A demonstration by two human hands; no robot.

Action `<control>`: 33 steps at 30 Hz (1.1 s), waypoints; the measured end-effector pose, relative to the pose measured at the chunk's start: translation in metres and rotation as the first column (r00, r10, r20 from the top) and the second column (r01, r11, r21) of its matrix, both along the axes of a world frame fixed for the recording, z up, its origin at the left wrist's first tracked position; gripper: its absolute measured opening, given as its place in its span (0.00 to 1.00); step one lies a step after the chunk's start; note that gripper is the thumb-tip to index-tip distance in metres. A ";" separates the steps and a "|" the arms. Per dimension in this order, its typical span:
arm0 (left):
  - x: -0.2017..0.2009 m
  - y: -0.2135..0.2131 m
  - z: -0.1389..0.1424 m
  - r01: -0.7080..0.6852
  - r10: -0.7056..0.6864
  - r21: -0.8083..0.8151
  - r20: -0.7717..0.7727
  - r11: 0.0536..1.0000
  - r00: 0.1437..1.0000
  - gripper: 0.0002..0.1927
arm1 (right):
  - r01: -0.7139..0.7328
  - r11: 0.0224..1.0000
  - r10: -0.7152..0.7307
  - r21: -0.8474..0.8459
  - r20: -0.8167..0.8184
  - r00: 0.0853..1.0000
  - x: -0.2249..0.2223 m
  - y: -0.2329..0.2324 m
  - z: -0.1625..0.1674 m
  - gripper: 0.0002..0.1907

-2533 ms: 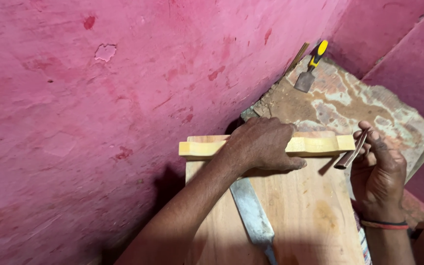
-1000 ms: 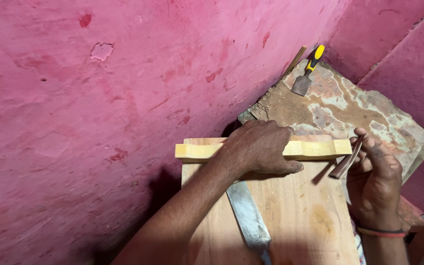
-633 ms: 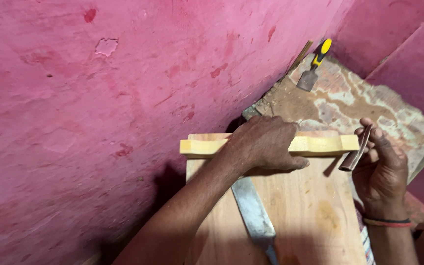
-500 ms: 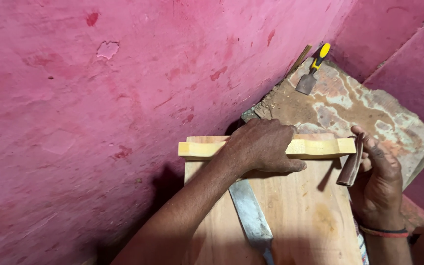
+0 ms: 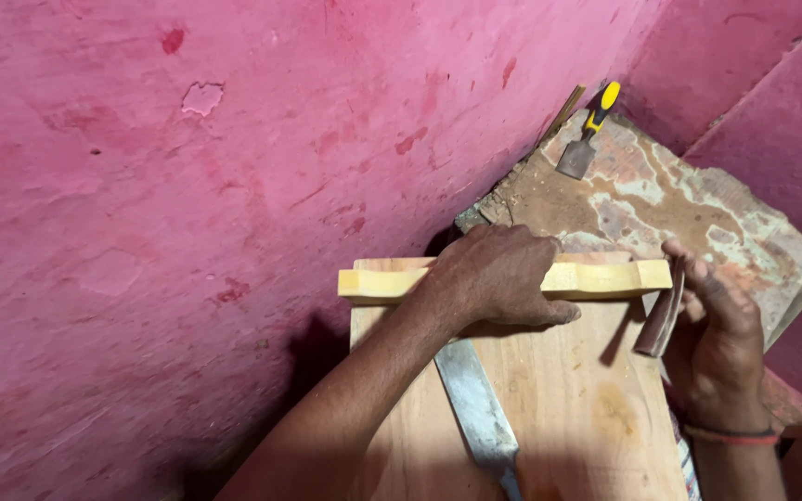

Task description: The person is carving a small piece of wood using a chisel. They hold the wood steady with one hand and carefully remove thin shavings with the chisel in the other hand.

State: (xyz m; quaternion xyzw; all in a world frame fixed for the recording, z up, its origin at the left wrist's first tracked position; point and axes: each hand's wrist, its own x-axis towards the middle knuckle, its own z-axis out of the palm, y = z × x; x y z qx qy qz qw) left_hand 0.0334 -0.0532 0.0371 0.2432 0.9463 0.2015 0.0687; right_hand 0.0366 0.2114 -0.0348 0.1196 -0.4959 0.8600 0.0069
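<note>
My left hand (image 5: 498, 278) lies flat over a pale yellow wooden strip (image 5: 605, 276), pressing it down across the far end of a brown wooden board (image 5: 559, 408). At the strip's right end my right hand (image 5: 717, 325) grips a small dark brown tool (image 5: 659, 320), which stands nearly upright against the strip's notched end. A flat steel blade (image 5: 475, 404) lies on the board under my left forearm.
A pink wall (image 5: 187, 186) fills the left and top. Behind the board lies a worn, stained slab (image 5: 661, 195) with a yellow-handled chisel (image 5: 588, 134) on it. More pink wall rises at the right.
My right hand has turned the dark tool from a slant to nearly upright against the strip's right end. My left hand has stayed on the strip.
</note>
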 end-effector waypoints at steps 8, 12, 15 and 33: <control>-0.004 0.002 -0.003 0.011 -0.011 -0.003 -0.007 1.000 1.000 0.32 | 0.092 0.992 -0.079 -0.082 0.156 0.985 -0.004 -0.005 0.002 0.15; -0.004 0.001 -0.006 0.019 -0.019 -0.012 0.005 1.000 1.000 0.31 | 0.096 0.995 -0.094 -0.012 0.097 0.991 -0.006 -0.001 -0.001 0.11; -0.003 0.000 -0.006 0.006 -0.006 -0.005 -0.001 1.000 1.000 0.32 | 0.136 0.990 -0.139 0.043 0.093 0.986 -0.028 0.000 -0.005 0.13; 0.001 0.001 0.000 -0.009 0.009 -0.019 0.006 1.000 1.000 0.36 | 0.090 0.981 -0.085 0.169 -0.032 0.996 0.025 -0.017 0.018 0.40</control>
